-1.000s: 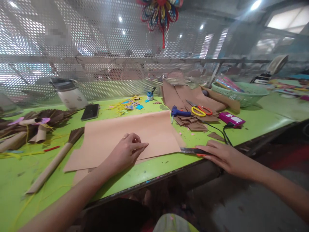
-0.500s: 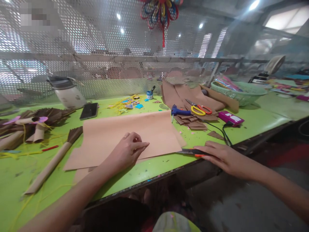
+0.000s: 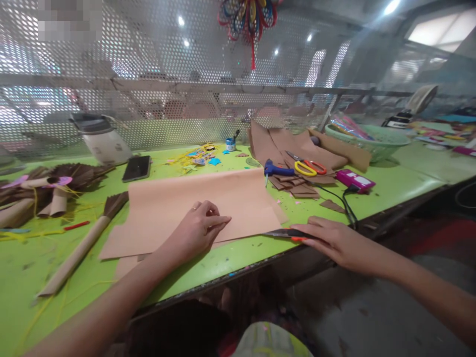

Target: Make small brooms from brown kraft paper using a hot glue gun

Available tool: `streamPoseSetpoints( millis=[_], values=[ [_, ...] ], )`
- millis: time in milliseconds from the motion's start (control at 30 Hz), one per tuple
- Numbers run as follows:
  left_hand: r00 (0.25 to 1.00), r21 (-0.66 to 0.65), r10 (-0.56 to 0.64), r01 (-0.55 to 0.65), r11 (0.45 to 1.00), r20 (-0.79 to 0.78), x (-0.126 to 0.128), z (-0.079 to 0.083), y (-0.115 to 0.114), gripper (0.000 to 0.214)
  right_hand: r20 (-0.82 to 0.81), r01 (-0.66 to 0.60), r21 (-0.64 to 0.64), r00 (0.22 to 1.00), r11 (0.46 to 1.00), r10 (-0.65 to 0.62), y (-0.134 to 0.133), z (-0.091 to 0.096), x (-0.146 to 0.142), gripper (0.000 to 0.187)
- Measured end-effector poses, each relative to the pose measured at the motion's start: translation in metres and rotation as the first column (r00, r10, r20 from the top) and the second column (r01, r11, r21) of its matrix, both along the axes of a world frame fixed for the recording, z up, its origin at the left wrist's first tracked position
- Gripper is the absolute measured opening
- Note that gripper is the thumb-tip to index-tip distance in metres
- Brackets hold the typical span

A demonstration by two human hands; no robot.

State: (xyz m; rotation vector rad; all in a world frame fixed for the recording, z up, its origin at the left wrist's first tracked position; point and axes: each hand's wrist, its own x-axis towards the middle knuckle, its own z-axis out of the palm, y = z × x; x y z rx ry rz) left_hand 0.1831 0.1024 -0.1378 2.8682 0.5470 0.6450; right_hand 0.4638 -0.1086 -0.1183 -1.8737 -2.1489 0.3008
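A folded sheet of tan kraft paper [image 3: 159,203] lies on the lime-green table along its front edge. On top of it rests my left hand [image 3: 203,225], fingers curled and thumb pressed to the forefinger, with nothing visible between them. My right hand [image 3: 330,240], at the sheet's right end, is closed around a black-and-orange bladed tool [image 3: 288,233]. The tool's thin blade points left and meets the paper's near edge; whether it is a knife or scissors I cannot tell. Part of its handle is hidden by my fingers.
Scissors [image 3: 305,166], a blue glue gun [image 3: 278,169] and brown paper [image 3: 290,141] lie beyond the sheet. Further right are a purple box [image 3: 355,181] with a cable and a green basket [image 3: 375,141]. Leftward are a phone [image 3: 137,168], a mug [image 3: 102,141] and a paper tube [image 3: 82,248].
My right hand and the bladed tool have slid left along the paper's near edge. My left hand stays in almost the same spot on the sheet.
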Motion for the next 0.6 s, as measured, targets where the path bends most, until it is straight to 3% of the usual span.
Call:
streamPoseSetpoints(
  millis=[133,400,600],
  values=[
    [1.000,-0.015,-0.004,0.004,1.000,-0.004,0.000,0.001,0.000,0.032,-0.021,0.010,-0.013,1.000,1.000,-0.010,-0.004,0.002,0.000,0.039],
    [1.000,-0.032,-0.002,0.002,0.999,0.026,0.000,-0.001,0.000,0.033,0.013,-0.020,0.055,1.000,0.998,0.019,0.016,-0.003,-0.020,0.036],
    [1.000,-0.030,0.008,-0.008,1.000,0.012,0.000,-0.001,0.000,0.031,0.001,-0.014,0.015,1.000,1.000,0.014,0.003,-0.002,-0.021,0.037]
  ],
)
